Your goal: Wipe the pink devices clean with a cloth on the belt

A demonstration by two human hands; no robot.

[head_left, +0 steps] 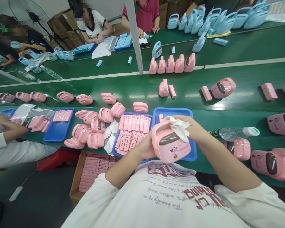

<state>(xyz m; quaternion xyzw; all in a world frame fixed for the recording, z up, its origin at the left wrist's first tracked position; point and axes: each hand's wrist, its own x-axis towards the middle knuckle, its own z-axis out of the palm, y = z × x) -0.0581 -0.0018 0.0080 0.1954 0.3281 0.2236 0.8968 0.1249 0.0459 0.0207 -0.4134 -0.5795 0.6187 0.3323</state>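
A pink plastic device with a carrying handle, a dark window and a cartoon mouse print is held up in front of my chest. My left hand is closed around its left side. My right hand pinches a white cloth or tissue against the top right of the device. Behind it lies a blue tray with a small pink piece in it. Left of my hands, another blue tray is filled with rows of pink rectangular parts.
More pink devices cluster at left, beside crumpled tissues. A clear bottle lies to the right near larger pink devices. A carton of pink parts stands below. Co-workers sit across the bench, and a co-worker's hand is far left.
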